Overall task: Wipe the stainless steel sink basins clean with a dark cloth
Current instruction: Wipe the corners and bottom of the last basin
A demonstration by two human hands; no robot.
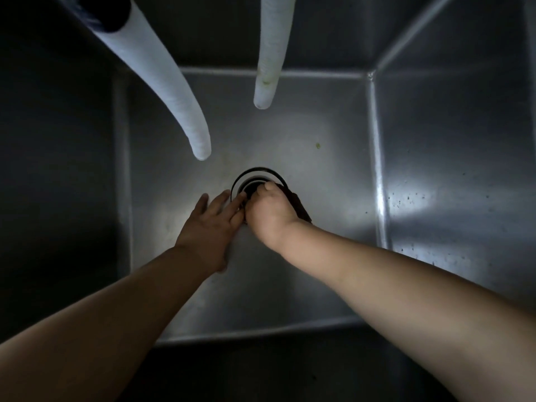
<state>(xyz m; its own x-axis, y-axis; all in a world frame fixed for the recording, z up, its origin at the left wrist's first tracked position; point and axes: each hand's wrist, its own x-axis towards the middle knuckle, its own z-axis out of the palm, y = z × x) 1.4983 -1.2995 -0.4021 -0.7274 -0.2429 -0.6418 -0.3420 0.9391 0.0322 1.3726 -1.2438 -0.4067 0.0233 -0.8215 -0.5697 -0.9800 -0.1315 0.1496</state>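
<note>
I look straight down into a deep stainless steel sink basin [319, 256]. Its round drain [258, 177] sits in the middle of the floor. My right hand [268, 214] is curled over the near side of the drain and grips a dark cloth [298, 206], which sticks out to the right of the fist. My left hand [210, 227] lies beside it with fingers stretched out, fingertips touching the drain's left rim. Most of the cloth is hidden under my right hand.
Two white corrugated hoses hang into the basin: a long one [162, 79] from the upper left and a shorter one [268, 53] at centre top. A small green speck [318, 145] lies on the floor. The right wall [449, 184] carries dark specks.
</note>
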